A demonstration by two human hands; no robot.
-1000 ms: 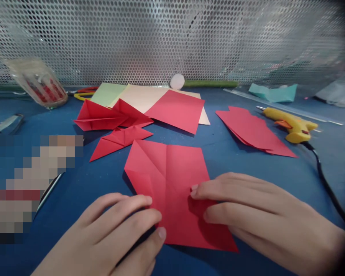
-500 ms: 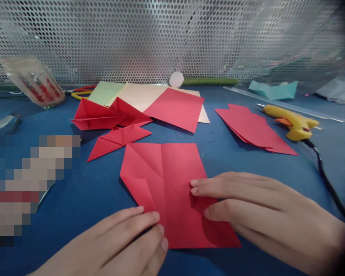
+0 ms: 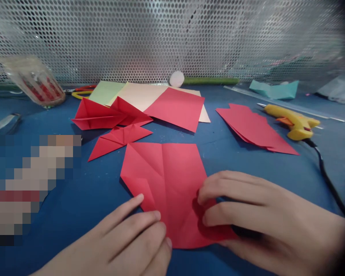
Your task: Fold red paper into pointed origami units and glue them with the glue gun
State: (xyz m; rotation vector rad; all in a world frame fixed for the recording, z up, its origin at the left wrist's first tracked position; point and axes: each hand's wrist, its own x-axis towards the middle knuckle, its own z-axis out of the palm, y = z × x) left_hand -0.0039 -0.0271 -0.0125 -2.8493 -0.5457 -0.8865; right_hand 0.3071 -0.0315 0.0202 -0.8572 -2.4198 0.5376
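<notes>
A creased red paper sheet (image 3: 166, 180) lies on the blue table (image 3: 86, 191) right in front of me. My left hand (image 3: 126, 241) rests on its near left edge, fingertips pressing the paper down. My right hand (image 3: 261, 214) curls around the sheet's near right corner, and the paper buckles a little under its fingers. Just behind the sheet lie two folded red paper pieces (image 3: 109, 115), one a flat triangle (image 3: 117, 140).
A stack of flat sheets (image 3: 161, 101), green, cream and red, lies farther back. More red paper (image 3: 253, 128) and a yellow glue gun (image 3: 293, 122) with a black cord (image 3: 327, 180) sit at the right. Scissors (image 3: 82, 92) and a plastic cup (image 3: 34, 80) are back left, before a perforated metal wall (image 3: 172, 38).
The red sheet was turned slightly and now lies squarer to me. My right fingers drew back from its middle and curled on the right corner. My left hand slid toward the near edge.
</notes>
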